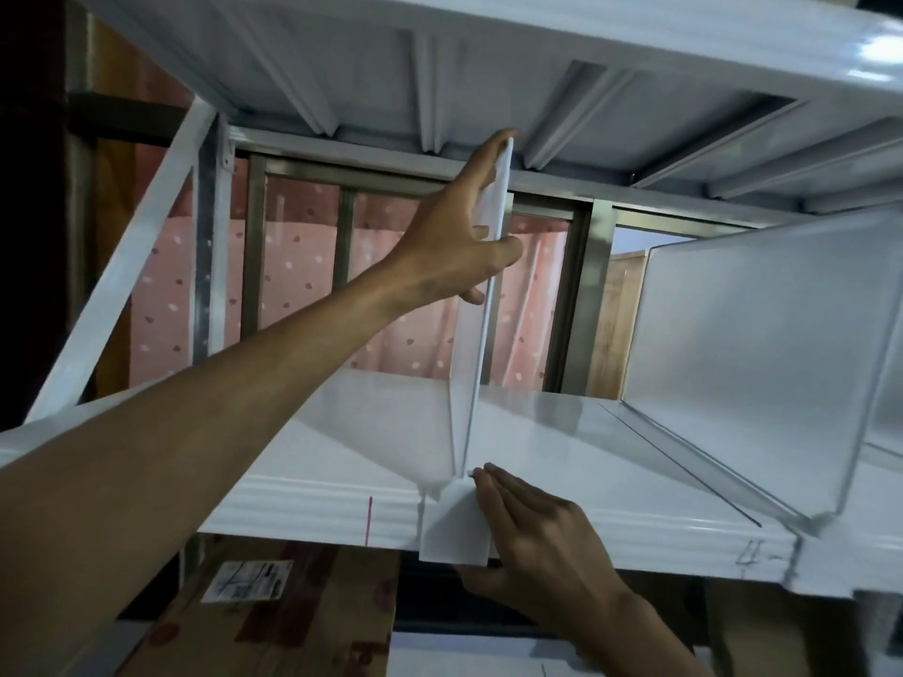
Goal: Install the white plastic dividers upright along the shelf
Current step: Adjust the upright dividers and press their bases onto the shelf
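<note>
A white plastic divider [481,349] stands upright on the white shelf [611,461], seen almost edge-on in the middle of the view. My left hand [459,237] reaches up and grips its upper part, fingertips near the underside of the shelf above. The divider's front clip tab [452,530] hangs over the shelf's front lip. My right hand [527,539] presses flat on the tab's right side, thumb under the lip. A second divider [762,364] stands upright on the shelf to the right.
The upper shelf [488,66] with its ribs runs close overhead. A white diagonal brace [122,280] crosses at left. A red mark [369,520] sits on the front lip left of the tab. A cardboard box [273,618] lies below. Behind is a barred window with a pink curtain [303,285].
</note>
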Demonstrator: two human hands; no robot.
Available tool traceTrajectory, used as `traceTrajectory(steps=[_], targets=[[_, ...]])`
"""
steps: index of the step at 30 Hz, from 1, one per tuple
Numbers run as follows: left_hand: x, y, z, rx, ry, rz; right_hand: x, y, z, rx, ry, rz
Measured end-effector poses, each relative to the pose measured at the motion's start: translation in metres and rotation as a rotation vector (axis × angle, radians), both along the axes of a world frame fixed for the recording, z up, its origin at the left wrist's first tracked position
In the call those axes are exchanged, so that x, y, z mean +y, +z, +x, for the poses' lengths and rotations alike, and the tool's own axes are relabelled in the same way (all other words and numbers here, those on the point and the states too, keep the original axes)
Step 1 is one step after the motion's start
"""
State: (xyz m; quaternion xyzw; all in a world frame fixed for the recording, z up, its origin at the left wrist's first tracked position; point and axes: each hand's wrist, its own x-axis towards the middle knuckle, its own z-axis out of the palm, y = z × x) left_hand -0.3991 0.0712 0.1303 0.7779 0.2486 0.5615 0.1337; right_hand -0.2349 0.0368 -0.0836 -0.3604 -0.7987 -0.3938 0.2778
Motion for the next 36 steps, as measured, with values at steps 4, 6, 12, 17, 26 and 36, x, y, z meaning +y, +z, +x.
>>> traceTrajectory(steps=[4, 6, 12, 17, 26, 36], targets=[[-0.001, 0.000, -0.002, 0.006, 0.016, 0.000, -0.002, 0.000, -0.002, -0.009, -0.002, 0.007], [0.000, 0.000, -0.005, 0.006, 0.019, 0.005, -0.002, 0.001, -0.004, -0.008, -0.007, 0.005], [0.000, 0.000, -0.008, 0.015, 0.001, 0.022, -0.001, -0.001, -0.012, 0.010, -0.007, -0.017], [-0.002, -0.001, -0.015, 0.021, -0.017, 0.006, -0.003, 0.001, -0.017, 0.004, -0.010, -0.022], [-0.004, -0.001, -0.037, -0.003, 0.005, 0.000, -0.001, 0.003, -0.040, 0.041, 0.044, -0.055], [-0.003, -0.002, -0.046, -0.009, -0.022, -0.007, -0.002, 0.007, -0.049, 0.021, -0.002, -0.039]])
